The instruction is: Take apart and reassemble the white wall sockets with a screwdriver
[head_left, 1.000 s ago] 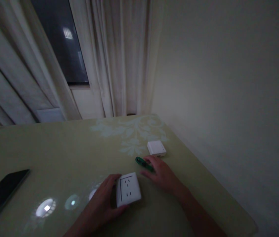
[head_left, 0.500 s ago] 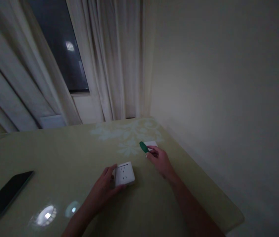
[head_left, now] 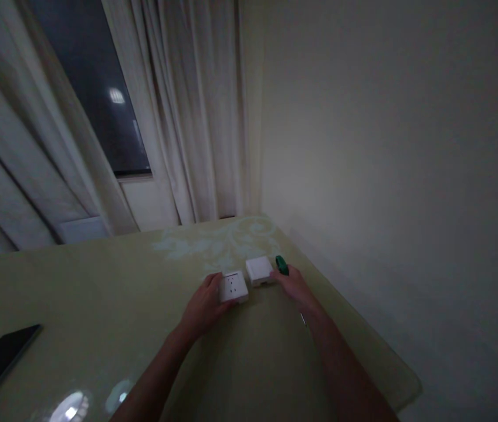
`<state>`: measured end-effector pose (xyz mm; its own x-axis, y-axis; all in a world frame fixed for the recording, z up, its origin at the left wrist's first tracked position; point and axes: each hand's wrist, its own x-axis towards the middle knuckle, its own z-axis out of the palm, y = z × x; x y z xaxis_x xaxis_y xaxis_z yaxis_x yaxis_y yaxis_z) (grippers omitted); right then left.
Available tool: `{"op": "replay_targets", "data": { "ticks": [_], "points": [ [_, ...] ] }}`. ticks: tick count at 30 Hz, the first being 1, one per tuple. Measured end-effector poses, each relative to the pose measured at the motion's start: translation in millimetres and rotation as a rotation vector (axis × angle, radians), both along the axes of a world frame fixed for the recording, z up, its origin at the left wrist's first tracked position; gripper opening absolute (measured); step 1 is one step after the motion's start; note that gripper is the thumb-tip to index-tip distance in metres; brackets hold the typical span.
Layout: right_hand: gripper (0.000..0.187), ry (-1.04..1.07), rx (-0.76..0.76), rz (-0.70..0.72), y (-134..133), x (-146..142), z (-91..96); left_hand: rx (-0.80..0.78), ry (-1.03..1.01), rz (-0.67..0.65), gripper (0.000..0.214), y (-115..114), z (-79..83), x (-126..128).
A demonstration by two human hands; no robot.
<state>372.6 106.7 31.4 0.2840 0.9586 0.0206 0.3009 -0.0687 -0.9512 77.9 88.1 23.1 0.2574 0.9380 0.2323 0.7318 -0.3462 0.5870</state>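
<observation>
My left hand [head_left: 207, 302] is closed on a white wall socket [head_left: 233, 286], fingers at its left edge and thumb along the near edge. The socket's slotted face points up. Just beyond its right side lies a second white square box [head_left: 259, 270] with a plain top. My right hand [head_left: 295, 287] is closed around a screwdriver, its green handle [head_left: 282, 265] sticking out past the fingers. A thin metal shaft [head_left: 303, 319] shows below the wrist. The right fingertips touch the right side of the plain box.
A dark flat device [head_left: 0, 369] lies on the table [head_left: 112, 299] at the left. The wall [head_left: 385, 205] runs along the table's right edge. Curtains [head_left: 187, 117] and a window [head_left: 94, 82] stand behind the far edge.
My left hand and the socket have moved right and away from me, closer to the plain box. My right hand has swung the green handle from the box's left to its right side.
</observation>
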Motion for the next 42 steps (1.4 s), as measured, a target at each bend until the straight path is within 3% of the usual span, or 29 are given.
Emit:
{"op": "replay_targets", "data": {
  "ticks": [8,13,21,32,42],
  "points": [
    [0.032,-0.115,-0.003,0.040,11,3,-6.9,0.001,0.020,-0.065,0.076,22,12.6,2],
    [0.020,-0.202,0.002,0.045,14,3,-9.4,-0.027,-0.011,-0.054,0.075,30,6.8,1],
    [0.024,-0.285,0.001,0.029,14,2,-11.4,-0.047,-0.103,-0.003,0.070,38,-4.2,9],
    [0.027,-0.279,-0.049,-0.006,16,-5,-9.7,-0.037,-0.210,0.006,0.071,44,-9.5,19],
    [0.029,-0.206,-0.083,-0.055,23,-5,-14.3,-0.081,-0.309,-0.008,0.070,47,-13.5,13]
  ]
}}
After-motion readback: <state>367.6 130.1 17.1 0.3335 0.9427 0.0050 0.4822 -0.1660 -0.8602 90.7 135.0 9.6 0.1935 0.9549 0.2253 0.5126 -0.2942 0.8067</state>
